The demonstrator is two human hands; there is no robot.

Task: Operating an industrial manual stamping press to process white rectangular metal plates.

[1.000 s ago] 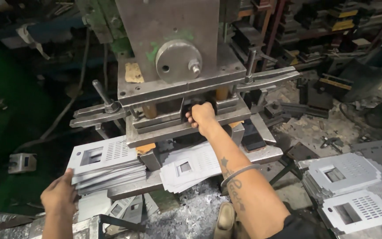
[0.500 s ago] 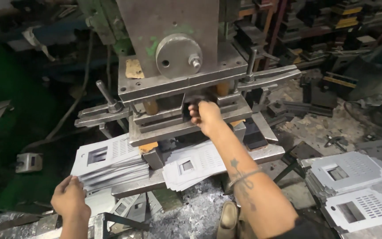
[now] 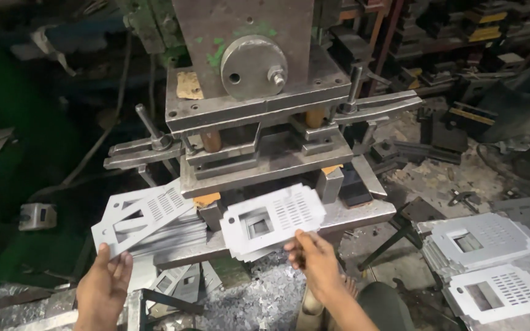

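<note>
The left hand (image 3: 102, 288) pinches the near corner of a punched sheet-metal plate (image 3: 145, 217), held tilted over a stack of like plates (image 3: 173, 236); the right hand (image 3: 314, 260) grips the near edge of another perforated plate (image 3: 274, 217) atop its pile; these look thin, stiff, light, probably sharp-edged, best held at plain margins; beyond stands the press (image 3: 259, 116).

Die gap (image 3: 265, 160) open in front — bolts (image 3: 211, 140) and side clamps (image 3: 139, 152) crowd its flanks.
</note>
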